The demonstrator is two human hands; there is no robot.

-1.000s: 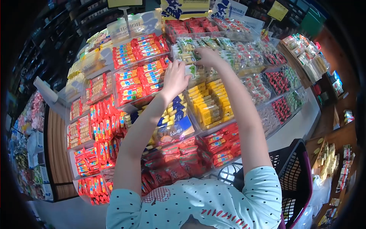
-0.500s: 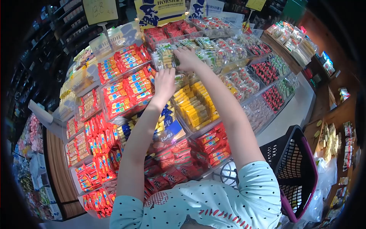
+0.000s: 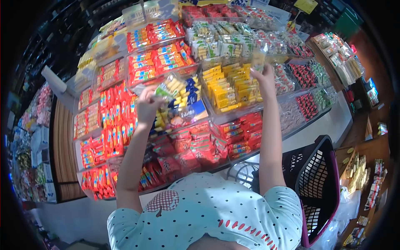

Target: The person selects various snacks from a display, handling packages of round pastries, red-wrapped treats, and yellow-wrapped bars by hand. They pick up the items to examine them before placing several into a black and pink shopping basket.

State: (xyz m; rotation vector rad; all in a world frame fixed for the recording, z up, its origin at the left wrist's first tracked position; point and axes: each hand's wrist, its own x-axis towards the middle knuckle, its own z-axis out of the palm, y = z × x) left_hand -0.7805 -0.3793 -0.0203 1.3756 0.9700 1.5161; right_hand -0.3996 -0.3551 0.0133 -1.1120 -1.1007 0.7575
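My left hand (image 3: 148, 106) is closed on a clear and green snack packet (image 3: 166, 92), held over the blue-and-yellow packets (image 3: 183, 100) left of centre. My right hand (image 3: 264, 79) pinches a small clear packet (image 3: 258, 59), raised and blurred, at the right edge of the yellow packets (image 3: 227, 87). Behind the hands, a clear bin holds green-and-white packets (image 3: 229, 46). Red packets (image 3: 160, 60) fill the bin behind my left hand.
Stepped clear bins hold more red packets (image 3: 200, 143) near my body. A black basket with a purple rim (image 3: 333, 196) stands at the right. Wooden shelves (image 3: 377, 146) lie beyond it. A wooden-sided display (image 3: 66, 137) is at the left.
Both hands have left the green-and-white packets and moved apart, left hand toward me and left, right hand to the right. Each now carries a packet. The view has shifted.
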